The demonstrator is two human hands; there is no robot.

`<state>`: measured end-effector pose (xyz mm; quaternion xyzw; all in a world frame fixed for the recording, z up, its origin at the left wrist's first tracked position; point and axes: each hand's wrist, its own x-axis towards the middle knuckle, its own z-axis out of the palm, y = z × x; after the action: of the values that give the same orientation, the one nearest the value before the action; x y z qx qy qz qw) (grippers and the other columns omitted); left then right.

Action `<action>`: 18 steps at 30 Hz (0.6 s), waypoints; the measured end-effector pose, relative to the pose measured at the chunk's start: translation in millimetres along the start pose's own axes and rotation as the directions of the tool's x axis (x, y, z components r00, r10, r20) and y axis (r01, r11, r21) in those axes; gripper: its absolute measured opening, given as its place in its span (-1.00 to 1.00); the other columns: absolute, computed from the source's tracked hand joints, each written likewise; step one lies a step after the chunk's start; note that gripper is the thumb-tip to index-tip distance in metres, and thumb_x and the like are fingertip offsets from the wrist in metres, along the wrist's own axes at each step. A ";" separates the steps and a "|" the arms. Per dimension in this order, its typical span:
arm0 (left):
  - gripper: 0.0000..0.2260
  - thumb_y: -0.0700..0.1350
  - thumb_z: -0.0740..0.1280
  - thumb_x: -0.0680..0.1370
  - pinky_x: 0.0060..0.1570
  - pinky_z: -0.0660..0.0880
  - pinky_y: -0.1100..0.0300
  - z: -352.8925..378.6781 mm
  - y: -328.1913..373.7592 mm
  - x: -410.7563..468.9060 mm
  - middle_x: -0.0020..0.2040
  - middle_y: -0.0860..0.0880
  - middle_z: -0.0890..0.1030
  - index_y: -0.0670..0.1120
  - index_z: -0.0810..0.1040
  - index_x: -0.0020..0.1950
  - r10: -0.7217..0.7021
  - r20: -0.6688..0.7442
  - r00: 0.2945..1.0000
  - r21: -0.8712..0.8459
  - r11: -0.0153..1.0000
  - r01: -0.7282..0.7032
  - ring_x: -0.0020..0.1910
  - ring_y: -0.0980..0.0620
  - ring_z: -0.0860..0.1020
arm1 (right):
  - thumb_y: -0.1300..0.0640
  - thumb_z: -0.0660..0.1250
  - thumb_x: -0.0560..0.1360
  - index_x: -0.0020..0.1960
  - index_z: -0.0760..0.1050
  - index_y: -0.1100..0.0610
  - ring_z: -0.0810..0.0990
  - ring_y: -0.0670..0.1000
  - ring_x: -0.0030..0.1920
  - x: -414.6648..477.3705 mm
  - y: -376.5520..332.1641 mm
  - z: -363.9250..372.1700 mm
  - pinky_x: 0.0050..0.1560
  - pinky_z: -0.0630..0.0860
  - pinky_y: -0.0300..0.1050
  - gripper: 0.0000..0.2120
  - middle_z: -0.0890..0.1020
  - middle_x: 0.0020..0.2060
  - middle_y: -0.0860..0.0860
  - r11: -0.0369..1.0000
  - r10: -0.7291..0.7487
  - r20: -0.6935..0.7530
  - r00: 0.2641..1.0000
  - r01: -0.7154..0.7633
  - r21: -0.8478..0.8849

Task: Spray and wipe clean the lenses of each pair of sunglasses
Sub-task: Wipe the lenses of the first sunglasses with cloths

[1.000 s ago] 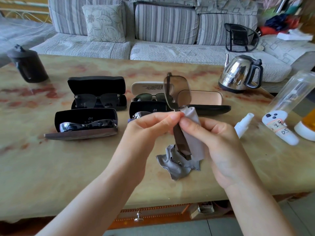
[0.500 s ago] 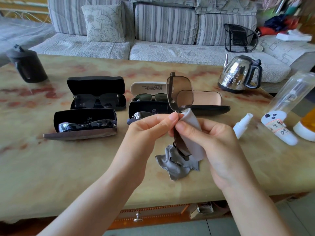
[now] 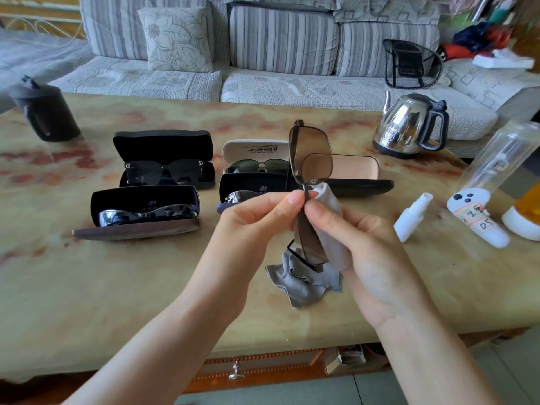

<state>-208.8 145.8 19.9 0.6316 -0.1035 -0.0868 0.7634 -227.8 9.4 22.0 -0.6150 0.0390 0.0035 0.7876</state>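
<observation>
While I am looking down through the head camera, I am pinching the brown sunglasses near the bridge with my left hand, holding them on end above the table. My right hand is clamping the grey cloth against the lower lens. I am judging them light, with a thin, easily bent frame and slick, scratchable lenses, so I am gripping the rim, not the glass.

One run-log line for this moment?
left hand: pinches brown sunglasses | right hand: holds grey cloth | spray bottle: on table
</observation>
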 end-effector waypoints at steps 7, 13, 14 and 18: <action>-0.75 0.08 0.32 0.45 0.35 0.39 -0.07 -1.2 4.2 2.1 -0.18 -0.11 0.59 -0.03 0.60 -0.34 -0.005 0.063 0.998 0.045 0.999 0.002 -0.07 0.05 0.57 | -0.10 0.48 0.20 -0.19 0.70 0.18 0.70 0.07 -0.16 1.1 2.5 -1.7 0.02 0.61 0.04 -0.64 0.72 -0.22 0.15 0.980 -0.106 -0.074 0.992 0.092 -0.174; -0.82 0.03 0.40 0.41 0.28 0.43 0.02 -2.6 0.2 3.5 0.03 -0.16 0.69 -0.04 0.70 -0.14 0.018 0.040 0.999 -0.014 1.000 -0.018 0.09 -0.13 0.61 | -0.19 0.36 0.39 -0.13 0.66 0.26 0.53 0.40 0.06 -4.0 2.0 3.3 0.19 0.44 0.29 -0.53 0.58 -0.06 0.44 0.953 -0.221 -0.112 0.969 0.191 -0.234; -0.82 0.04 0.43 0.39 0.28 0.43 0.03 -2.2 -0.2 3.7 0.02 -0.14 0.69 -0.04 0.71 -0.15 0.015 0.031 0.999 -0.034 0.999 -0.014 0.06 -0.10 0.61 | -0.20 0.36 0.44 -0.11 0.63 0.32 0.49 0.44 0.08 -4.5 1.5 6.1 0.18 0.40 0.37 -0.47 0.52 -0.03 0.50 0.951 -0.233 -0.110 0.966 0.203 -0.232; -0.77 0.04 0.41 0.31 0.19 0.46 0.17 0.0 0.9 4.1 -0.07 -0.08 0.69 -0.04 0.73 -0.13 0.009 -0.001 1.000 -0.130 0.991 -0.009 -0.04 0.04 0.58 | -0.27 0.32 0.44 -0.01 0.40 0.54 0.40 0.52 0.07 -3.6 1.5 10.3 0.13 0.41 0.45 -0.22 0.39 0.04 0.57 0.952 -0.243 -0.090 0.966 0.220 -0.213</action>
<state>-204.8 144.9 21.0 0.5800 -0.1001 -0.0898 0.8034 -231.0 19.9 23.3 -0.6908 0.0114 -0.1206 0.7128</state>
